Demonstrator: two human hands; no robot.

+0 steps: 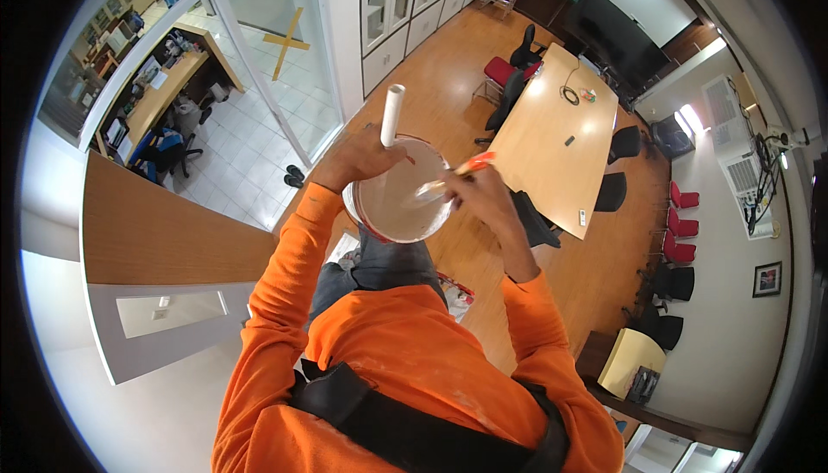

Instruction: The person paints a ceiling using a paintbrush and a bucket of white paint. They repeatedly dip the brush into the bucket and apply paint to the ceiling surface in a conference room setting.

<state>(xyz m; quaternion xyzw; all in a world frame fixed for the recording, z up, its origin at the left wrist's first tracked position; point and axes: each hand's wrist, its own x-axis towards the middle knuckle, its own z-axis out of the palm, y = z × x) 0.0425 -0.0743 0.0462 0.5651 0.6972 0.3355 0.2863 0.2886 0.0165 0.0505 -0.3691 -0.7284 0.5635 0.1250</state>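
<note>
As fingers (457,186) grip, the brush (473,164) slants bristles-left.

Bucket (351,203) left of table (543,150); chairs (611,192) flanking table.

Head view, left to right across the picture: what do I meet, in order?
Light-wood office desk, yellow tape cross, orange-sleeved person's left hand, round white tub, the same person's right hand, long pale wooden table, row of red chairs, black-framed wall picture.
</note>
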